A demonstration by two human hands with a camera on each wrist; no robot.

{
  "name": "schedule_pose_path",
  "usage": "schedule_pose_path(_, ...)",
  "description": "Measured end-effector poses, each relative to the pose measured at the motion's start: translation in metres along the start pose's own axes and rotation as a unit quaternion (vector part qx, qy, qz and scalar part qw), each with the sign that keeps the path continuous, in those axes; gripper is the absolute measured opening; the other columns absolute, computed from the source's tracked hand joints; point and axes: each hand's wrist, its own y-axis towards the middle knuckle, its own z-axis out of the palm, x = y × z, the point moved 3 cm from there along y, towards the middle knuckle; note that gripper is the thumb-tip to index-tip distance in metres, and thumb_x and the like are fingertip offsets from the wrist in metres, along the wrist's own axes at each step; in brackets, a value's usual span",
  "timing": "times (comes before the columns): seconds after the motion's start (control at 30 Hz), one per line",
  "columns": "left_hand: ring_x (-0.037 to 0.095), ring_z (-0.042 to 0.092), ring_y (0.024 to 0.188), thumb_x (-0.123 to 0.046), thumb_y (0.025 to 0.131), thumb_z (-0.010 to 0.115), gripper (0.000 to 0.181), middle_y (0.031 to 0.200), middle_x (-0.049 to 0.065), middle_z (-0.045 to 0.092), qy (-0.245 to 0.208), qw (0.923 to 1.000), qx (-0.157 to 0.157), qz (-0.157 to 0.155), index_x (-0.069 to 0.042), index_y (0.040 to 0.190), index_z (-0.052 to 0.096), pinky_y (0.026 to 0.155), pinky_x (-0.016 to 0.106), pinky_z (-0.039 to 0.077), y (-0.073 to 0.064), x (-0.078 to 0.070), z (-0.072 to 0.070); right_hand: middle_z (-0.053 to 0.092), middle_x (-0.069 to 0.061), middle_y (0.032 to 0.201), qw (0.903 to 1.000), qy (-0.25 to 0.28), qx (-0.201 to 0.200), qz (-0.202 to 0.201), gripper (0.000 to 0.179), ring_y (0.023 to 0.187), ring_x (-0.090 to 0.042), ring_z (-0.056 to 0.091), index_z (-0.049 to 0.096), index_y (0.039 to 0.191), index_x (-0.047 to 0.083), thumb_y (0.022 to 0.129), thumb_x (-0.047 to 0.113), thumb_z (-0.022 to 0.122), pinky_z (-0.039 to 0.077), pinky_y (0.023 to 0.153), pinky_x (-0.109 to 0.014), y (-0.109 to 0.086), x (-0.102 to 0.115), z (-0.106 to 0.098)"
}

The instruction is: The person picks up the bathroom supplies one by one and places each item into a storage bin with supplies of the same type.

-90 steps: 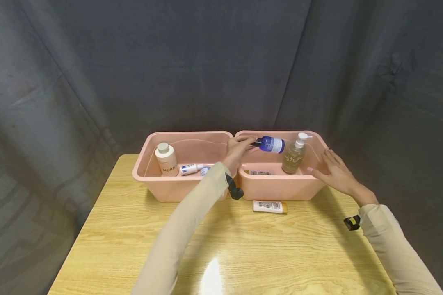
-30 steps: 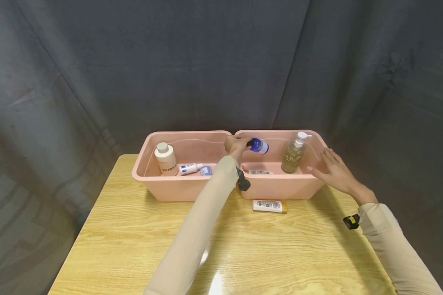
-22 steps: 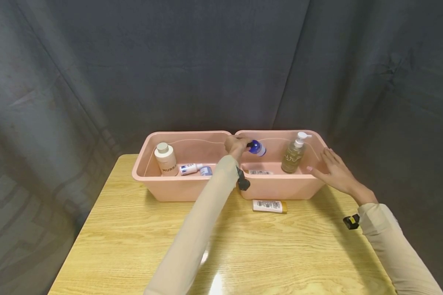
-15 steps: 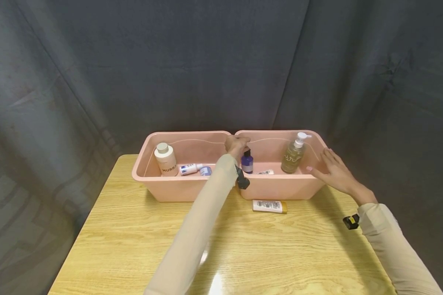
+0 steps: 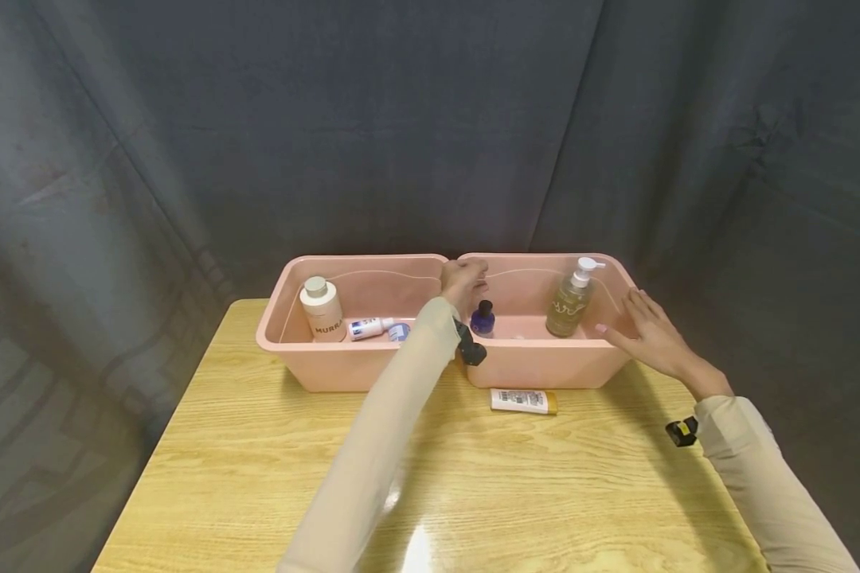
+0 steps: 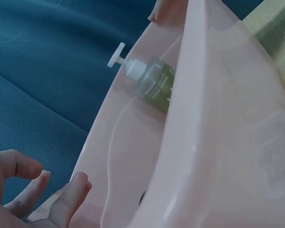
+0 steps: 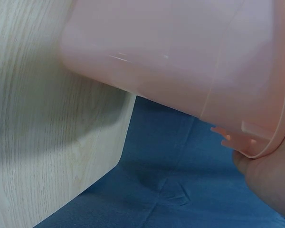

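The left hand [image 5: 463, 280] hovers over the left end of the right pink bin [image 5: 545, 366], fingers loosely bent and holding nothing. Just below it, inside that bin, is a dark blue bottle [image 5: 483, 323] with a black cap, its lower part hidden behind the front wall. In the left wrist view, the thumb and fingers [image 6: 69, 199] are apart above the rim. Resting at the bin's right rim is the right hand [image 5: 652, 338], fingers extended and thumb over the opening. A greenish pump bottle [image 5: 568, 309] with a white pump stands near that hand.
A second pink bin [image 5: 351, 370] adjoins on the left, containing a white MURRA bottle [image 5: 324, 314], a small white bottle [image 5: 367, 328] and a blue-labelled item [image 5: 399, 331]. A white tube [image 5: 521, 401] with a gold cap lies on the wooden table [image 5: 516, 493] in front. Grey curtain hangs behind.
The left hand has brought the blue bottle left and down from a sideways hold, turned it upright and let go of it inside the right bin. The right hand has stayed at the rim.
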Motion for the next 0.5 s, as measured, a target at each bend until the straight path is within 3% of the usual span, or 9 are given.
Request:
schedule_pose_path(0.27,0.029,0.066,0.083,0.004,0.085,0.065,0.020,0.111,0.025,0.066,-0.038,0.9985,0.039,-0.009,0.005,0.105,0.064,0.088,0.043,0.055,-0.0028,-0.0018,0.0026,-0.007,-0.024,0.162,1.0000,-0.001,0.001,0.000,0.092,0.148,-0.037,-0.012,0.013,0.153,-0.009,0.097,0.051,0.054,0.000,0.112,-0.067,0.0010,-0.0008,-0.0006)
schedule_pose_path(0.5,0.028,0.067,0.077,0.003,0.087,0.065,0.014,0.109,0.026,0.067,-0.033,0.9981,0.051,-0.007,0.004,0.101,0.065,0.086,0.043,0.056,-0.0039,-0.0034,0.0029,-0.007,-0.023,0.162,1.0000,0.002,0.002,0.003,0.093,0.148,-0.037,-0.013,0.013,0.154,-0.008,0.097,0.052,0.054,0.000,0.112,-0.068,0.0020,-0.0013,-0.0002)
